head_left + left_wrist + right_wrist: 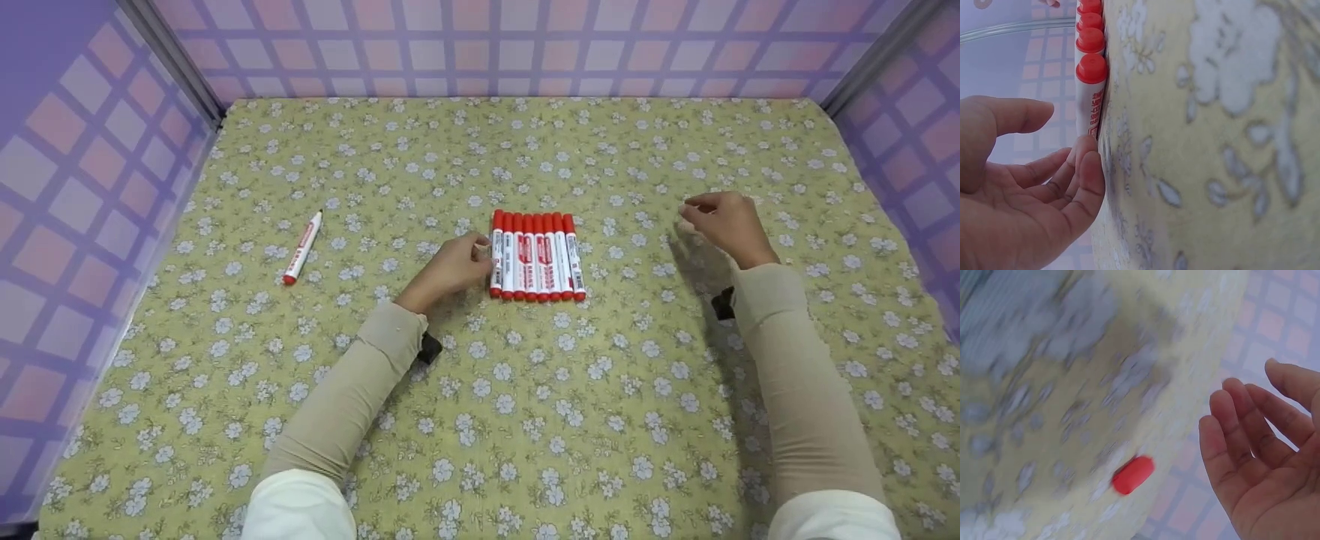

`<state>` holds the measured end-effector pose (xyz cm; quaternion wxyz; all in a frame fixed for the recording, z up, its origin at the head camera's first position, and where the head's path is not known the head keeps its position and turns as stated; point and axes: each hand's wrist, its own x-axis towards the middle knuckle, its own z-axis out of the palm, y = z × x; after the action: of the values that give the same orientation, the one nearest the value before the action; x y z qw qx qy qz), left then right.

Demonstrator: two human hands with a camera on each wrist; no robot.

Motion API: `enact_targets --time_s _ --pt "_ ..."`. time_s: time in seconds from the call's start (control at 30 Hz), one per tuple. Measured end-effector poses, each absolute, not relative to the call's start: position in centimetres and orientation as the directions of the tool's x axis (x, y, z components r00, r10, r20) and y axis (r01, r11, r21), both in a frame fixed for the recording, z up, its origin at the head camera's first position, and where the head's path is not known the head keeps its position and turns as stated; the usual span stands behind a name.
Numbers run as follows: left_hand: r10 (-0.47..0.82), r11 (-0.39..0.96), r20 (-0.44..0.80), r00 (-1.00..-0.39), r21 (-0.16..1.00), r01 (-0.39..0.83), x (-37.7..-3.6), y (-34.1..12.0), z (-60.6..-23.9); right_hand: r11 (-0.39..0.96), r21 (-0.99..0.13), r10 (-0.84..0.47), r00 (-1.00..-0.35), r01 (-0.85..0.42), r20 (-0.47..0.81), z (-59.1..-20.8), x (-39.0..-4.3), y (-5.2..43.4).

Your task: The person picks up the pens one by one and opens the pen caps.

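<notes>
Glossy plastic markers (536, 256) (probably); matt tablecloth (525, 420).

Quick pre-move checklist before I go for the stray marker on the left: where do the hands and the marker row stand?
1. Left hand free to reach: not ok, its fingertips touch the leftmost marker of the row.
2. Right hand empty: ok, open and raised off the tablecloth.
3. Row tidy: ok, markers lie side by side, touching, red caps away from the person.
4. Stray marker reachable: ok, it lies alone to the left with nothing around it.
5. Stray marker capped: cannot tell.
</notes>
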<state>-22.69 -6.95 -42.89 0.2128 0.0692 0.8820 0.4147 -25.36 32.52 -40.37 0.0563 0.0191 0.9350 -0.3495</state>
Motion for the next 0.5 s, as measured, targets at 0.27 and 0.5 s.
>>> enact_targets --time_s 0.27,0.5 --pt "0.268 0.618 -0.348 -0.898 0.778 -0.117 -23.4 -6.7 -43.3 0.758 -0.652 -0.104 -0.984 0.017 -0.146 -39.8 -25.3 29.8" --pt "0.265 0.637 -0.353 -0.897 0.762 -0.112 -23.8 -6.3 -43.0 0.761 -0.644 -0.207 -0.969 -0.072 -0.137 -39.3 -25.3 27.2"
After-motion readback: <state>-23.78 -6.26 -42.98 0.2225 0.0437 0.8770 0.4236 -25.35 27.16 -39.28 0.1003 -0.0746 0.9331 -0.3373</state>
